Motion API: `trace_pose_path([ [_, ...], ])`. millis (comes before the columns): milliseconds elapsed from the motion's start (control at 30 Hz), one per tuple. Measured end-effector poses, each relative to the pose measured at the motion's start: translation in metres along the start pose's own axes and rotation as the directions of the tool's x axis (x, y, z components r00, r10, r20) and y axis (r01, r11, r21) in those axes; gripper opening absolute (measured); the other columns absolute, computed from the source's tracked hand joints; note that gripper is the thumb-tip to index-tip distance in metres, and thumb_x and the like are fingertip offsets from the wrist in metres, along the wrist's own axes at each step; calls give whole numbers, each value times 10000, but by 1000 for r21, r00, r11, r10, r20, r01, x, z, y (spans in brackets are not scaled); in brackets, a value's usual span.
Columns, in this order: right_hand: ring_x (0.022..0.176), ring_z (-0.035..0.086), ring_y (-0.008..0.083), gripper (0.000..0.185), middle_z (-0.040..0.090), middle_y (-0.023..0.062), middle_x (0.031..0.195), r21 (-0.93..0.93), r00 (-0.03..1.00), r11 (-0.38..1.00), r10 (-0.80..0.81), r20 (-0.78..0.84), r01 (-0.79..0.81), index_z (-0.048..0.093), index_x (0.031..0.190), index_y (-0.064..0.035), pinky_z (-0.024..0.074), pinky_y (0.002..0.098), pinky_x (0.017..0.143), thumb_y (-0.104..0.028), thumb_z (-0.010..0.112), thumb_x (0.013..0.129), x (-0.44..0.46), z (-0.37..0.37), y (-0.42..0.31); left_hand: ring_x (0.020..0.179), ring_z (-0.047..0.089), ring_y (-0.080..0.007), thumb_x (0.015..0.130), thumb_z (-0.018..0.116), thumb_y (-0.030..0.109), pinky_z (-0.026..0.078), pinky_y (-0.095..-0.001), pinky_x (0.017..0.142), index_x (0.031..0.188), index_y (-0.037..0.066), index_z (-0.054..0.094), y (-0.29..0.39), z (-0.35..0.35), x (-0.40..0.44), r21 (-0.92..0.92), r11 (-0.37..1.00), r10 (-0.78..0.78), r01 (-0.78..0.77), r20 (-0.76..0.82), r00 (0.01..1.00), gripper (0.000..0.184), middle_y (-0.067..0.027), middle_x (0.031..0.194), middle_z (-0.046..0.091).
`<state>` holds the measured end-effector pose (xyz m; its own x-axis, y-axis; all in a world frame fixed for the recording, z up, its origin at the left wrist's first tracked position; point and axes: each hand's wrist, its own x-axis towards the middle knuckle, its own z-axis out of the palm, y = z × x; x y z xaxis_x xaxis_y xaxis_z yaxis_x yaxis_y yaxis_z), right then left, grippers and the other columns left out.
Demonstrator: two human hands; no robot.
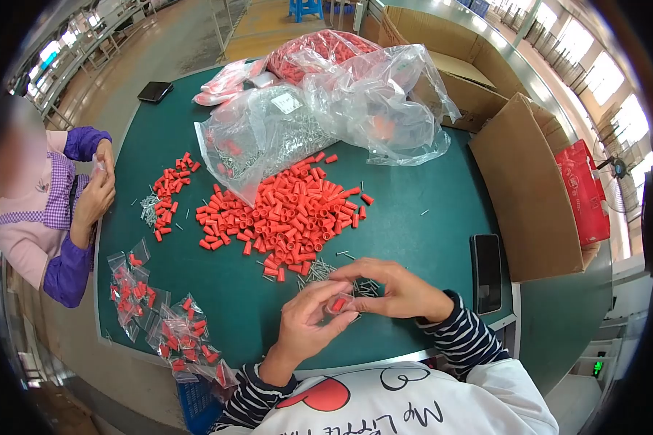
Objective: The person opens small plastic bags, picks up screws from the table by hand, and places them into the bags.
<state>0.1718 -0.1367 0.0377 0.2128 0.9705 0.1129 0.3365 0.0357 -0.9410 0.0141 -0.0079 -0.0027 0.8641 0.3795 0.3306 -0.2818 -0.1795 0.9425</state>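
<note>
Closely pinching a small clear bag (339,304), red piece inside, between thumb and fingers of the left hand (306,323). Touching its other side with the thumb of the right hand (393,290), curled above the green table (421,239); hard to tell whether pinching too. Left of these, lying near the table edge, filled bags (189,330). Right, resting flat, a black phone (486,272). Beyond, sloping beside loose metal pins (315,273), a heap of red caps (290,214). Farther, slumped together, large clear bags (276,123) near cardboard boxes (526,192).
</note>
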Motion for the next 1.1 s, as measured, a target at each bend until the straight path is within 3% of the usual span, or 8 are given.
trace_pose_path([
  [67, 883, 637, 194, 436, 662, 87, 959, 109, 991, 989, 111, -73, -103, 609, 1225, -21, 503, 335, 827, -81, 749, 816, -2, 9, 5, 954, 631, -136, 790, 759, -53, 537, -268, 831, 1234, -27, 590, 8, -4, 5, 172, 983, 66, -65, 0, 998, 475, -129, 1172, 627],
  [133, 825, 626, 162, 365, 652, 66, 896, 134, 979, 980, 162, -124, -146, 629, 1170, -19, 506, 309, 776, -82, 749, 830, -3, 12, 4, 956, 645, -142, 812, 747, -38, 541, -272, 831, 1218, -30, 593, 0, -1, 0, 43, 999, -24, 29, -109, 994, 434, -126, 1135, 646],
  [267, 788, 594, 133, 233, 632, 42, 845, 79, 979, 995, 79, -190, -65, 653, 1051, -19, 495, 284, 743, -71, 745, 843, -5, 13, 4, 937, 670, -153, 833, 744, -20, 548, -282, 826, 1175, -34, 601, -2, 0, -1, -236, 946, -278, 224, -225, 934, 371, -114, 1047, 682],
  [367, 795, 599, 135, 183, 635, 46, 851, 98, 971, 995, 36, -237, -12, 668, 1000, -21, 492, 279, 737, -74, 750, 845, -4, 15, 7, 913, 672, -153, 842, 743, -16, 548, -284, 827, 1160, -35, 599, -7, -4, -4, -260, 920, -352, 292, -222, 909, 350, -107, 1007, 694],
  [567, 824, 623, 148, 153, 655, 65, 901, 97, 969, 995, 40, -244, -16, 690, 994, -21, 497, 286, 739, -89, 738, 865, -4, 18, 3, 904, 678, -147, 878, 689, -49, 554, -269, 785, 1163, -26, 597, -6, -1, -5, -246, 955, -209, 163, -175, 962, 301, -108, 1000, 695],
  [767, 822, 618, 137, 125, 660, 62, 907, 181, 952, 981, 125, -278, -76, 688, 972, -16, 493, 276, 746, -103, 719, 888, -7, 17, 8, 873, 648, -124, 886, 708, 4, 519, -235, 760, 1083, -25, 650, 1, -5, -1, -240, 940, -285, 243, -159, 945, 208, -87, 963, 694],
  [933, 812, 607, 144, 89, 658, 65, 896, 130, 945, 979, 189, -266, -159, 673, 924, -16, 477, 278, 729, -95, 704, 900, -6, 18, 7, 853, 635, -118, 912, 670, -2, 513, -232, 754, 994, -38, 646, -5, -5, -3, -179, 966, -221, 188, -184, 958, 92, -95, 972, 675],
  [1100, 766, 615, 246, 72, 645, 100, 835, -153, 945, 988, -76, -319, 28, 664, 910, -15, 480, 336, 713, -55, 693, 858, -3, 17, 3, 873, 641, -127, 921, 637, -23, 531, -251, 740, 1004, -43, 628, -12, -1, -3, -174, 980, -124, 92, -184, 975, 86, -115, 1012, 665],
])
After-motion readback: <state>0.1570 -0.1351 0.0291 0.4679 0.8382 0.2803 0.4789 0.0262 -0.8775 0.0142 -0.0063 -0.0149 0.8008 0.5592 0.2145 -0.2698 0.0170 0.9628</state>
